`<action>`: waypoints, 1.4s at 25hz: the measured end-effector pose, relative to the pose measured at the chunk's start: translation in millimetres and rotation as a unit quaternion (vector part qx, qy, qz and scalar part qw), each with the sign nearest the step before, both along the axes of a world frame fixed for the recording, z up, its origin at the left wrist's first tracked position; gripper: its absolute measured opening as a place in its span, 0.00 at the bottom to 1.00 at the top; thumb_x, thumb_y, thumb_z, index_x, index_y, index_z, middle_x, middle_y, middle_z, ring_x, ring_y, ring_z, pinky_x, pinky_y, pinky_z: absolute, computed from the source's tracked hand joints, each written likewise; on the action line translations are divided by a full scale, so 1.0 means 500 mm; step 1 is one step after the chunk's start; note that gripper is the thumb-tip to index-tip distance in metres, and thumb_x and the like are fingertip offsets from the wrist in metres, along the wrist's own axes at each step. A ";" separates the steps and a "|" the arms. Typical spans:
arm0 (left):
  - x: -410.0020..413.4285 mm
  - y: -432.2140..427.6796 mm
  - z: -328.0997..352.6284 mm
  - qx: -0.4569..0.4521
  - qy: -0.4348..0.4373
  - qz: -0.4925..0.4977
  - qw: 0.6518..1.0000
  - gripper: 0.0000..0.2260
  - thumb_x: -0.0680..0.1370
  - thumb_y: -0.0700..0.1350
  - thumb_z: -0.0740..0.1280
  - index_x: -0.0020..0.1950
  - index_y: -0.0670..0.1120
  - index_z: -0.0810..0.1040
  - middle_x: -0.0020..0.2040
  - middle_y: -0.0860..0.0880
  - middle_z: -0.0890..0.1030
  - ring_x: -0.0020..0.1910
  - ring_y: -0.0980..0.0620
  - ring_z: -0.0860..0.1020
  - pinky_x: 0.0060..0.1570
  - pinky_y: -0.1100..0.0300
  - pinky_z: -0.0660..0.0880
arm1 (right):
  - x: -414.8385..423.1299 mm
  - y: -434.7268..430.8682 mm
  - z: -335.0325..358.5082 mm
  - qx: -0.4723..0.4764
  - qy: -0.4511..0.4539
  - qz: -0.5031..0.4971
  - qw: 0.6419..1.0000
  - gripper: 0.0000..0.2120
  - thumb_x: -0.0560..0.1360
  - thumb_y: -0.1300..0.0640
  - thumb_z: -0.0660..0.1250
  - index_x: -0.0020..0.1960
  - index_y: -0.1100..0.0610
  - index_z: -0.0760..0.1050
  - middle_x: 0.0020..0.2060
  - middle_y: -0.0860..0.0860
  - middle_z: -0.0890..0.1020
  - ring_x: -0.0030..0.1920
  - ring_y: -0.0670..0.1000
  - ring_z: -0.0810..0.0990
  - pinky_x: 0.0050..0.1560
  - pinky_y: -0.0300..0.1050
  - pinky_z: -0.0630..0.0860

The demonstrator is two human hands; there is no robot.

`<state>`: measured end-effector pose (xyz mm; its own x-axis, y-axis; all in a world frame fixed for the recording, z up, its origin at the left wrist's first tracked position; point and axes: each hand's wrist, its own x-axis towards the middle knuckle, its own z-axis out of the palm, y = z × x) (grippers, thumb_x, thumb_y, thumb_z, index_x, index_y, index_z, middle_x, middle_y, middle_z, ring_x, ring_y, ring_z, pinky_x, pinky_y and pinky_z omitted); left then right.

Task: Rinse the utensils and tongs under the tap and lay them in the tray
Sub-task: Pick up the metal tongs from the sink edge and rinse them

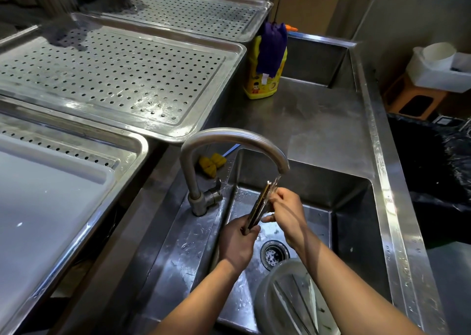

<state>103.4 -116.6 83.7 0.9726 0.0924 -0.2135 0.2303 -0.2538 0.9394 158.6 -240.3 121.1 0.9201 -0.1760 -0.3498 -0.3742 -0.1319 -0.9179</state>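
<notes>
I hold metal tongs [259,206] upright over the sink [356,222], their tips under the spout of the curved tap [229,137], where water runs. My left hand [237,243] grips the lower end of the tongs. My right hand [285,207] pinches them higher up, near the stream. A round bowl [270,294] with several more utensils lying in it sits in the sink at the bottom right. Perforated steel trays [109,74] lie on the counter to the left.
A white board [46,207] covers the nearest tray at the left. A yellow sponge [211,162] lies behind the tap. A yellow detergent bottle [257,84] with a purple cloth on it stands on the counter. A second sink and tap are farther back.
</notes>
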 end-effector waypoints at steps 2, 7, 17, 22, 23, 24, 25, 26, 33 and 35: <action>0.001 0.001 -0.001 0.003 0.001 0.004 1.000 0.16 0.74 0.43 0.71 0.35 0.66 0.78 0.29 0.61 0.79 0.29 0.63 0.72 0.30 0.69 0.68 | -0.007 -0.001 -0.001 0.009 -0.005 0.035 0.999 0.08 0.76 0.64 0.63 0.43 0.56 0.79 0.31 0.48 0.83 0.31 0.45 0.82 0.31 0.45 0.81; -0.007 -0.003 -0.001 -0.004 0.002 0.009 1.000 0.21 0.75 0.40 0.70 0.35 0.68 0.78 0.27 0.62 0.77 0.28 0.64 0.71 0.30 0.71 0.67 | 0.006 -0.002 -0.003 0.020 -0.026 -0.022 0.999 0.08 0.81 0.60 0.62 0.47 0.58 0.80 0.33 0.53 0.79 0.32 0.50 0.80 0.29 0.43 0.79; -0.014 0.009 0.000 0.006 0.027 0.014 1.000 0.14 0.75 0.41 0.71 0.32 0.53 0.75 0.27 0.55 0.74 0.27 0.61 0.70 0.29 0.71 0.66 | 0.007 -0.010 -0.030 -0.026 -0.054 -0.029 0.998 0.08 0.78 0.57 0.66 0.44 0.52 0.83 0.32 0.52 0.84 0.28 0.50 0.81 0.30 0.48 0.82; -0.022 0.013 -0.006 0.011 0.042 0.007 0.999 0.13 0.74 0.41 0.71 0.32 0.45 0.71 0.27 0.52 0.71 0.30 0.54 0.68 0.33 0.61 0.66 | -0.006 0.000 -0.040 -0.008 -0.021 -0.081 0.996 0.14 0.77 0.50 0.62 0.36 0.53 0.80 0.28 0.52 0.81 0.30 0.54 0.82 0.29 0.48 0.81; -0.025 0.014 -0.006 0.004 0.045 0.013 0.999 0.14 0.74 0.40 0.71 0.32 0.45 0.70 0.27 0.53 0.70 0.30 0.54 0.67 0.31 0.64 0.66 | -0.008 0.003 -0.039 0.003 -0.015 -0.079 0.997 0.16 0.77 0.50 0.62 0.35 0.54 0.79 0.29 0.53 0.82 0.31 0.56 0.83 0.29 0.47 0.81; -0.026 0.015 -0.006 -0.007 0.052 0.022 0.998 0.13 0.74 0.40 0.72 0.32 0.45 0.71 0.27 0.53 0.70 0.31 0.54 0.68 0.31 0.66 0.67 | -0.011 0.006 -0.039 0.018 -0.013 -0.061 0.998 0.16 0.78 0.50 0.62 0.35 0.54 0.80 0.30 0.54 0.83 0.32 0.56 0.84 0.30 0.47 0.81; -0.027 0.017 -0.006 -0.018 0.065 0.030 0.997 0.12 0.74 0.39 0.72 0.32 0.47 0.75 0.28 0.54 0.71 0.32 0.53 0.70 0.33 0.65 0.70 | -0.015 0.010 -0.039 0.035 -0.014 -0.031 0.999 0.15 0.79 0.52 0.63 0.36 0.54 0.81 0.31 0.54 0.85 0.33 0.55 0.85 0.32 0.48 0.82; -0.026 0.021 -0.005 -0.026 0.075 0.038 0.996 0.12 0.74 0.39 0.72 0.32 0.50 0.77 0.28 0.54 0.72 0.32 0.52 0.71 0.36 0.62 0.72 | -0.021 0.012 -0.039 0.055 -0.016 0.001 0.998 0.12 0.79 0.55 0.65 0.39 0.54 0.82 0.34 0.53 0.86 0.36 0.53 0.86 0.36 0.49 0.83; -0.019 0.031 0.016 -0.113 0.103 0.044 0.987 0.08 0.75 0.40 0.71 0.43 0.54 0.81 0.31 0.50 0.81 0.26 0.52 0.77 0.25 0.63 0.70 | -0.031 0.028 -0.042 0.175 -0.025 0.007 0.984 0.09 0.81 0.63 0.64 0.55 0.56 0.82 0.48 0.57 0.87 0.44 0.56 0.86 0.45 0.55 0.84; -0.016 0.028 0.021 -0.147 0.117 0.038 0.981 0.06 0.76 0.40 0.71 0.46 0.52 0.82 0.30 0.50 0.81 0.25 0.52 0.76 0.24 0.62 0.69 | -0.039 0.032 -0.041 0.188 -0.007 0.000 0.982 0.08 0.81 0.60 0.63 0.51 0.58 0.81 0.45 0.58 0.87 0.39 0.57 0.86 0.37 0.51 0.83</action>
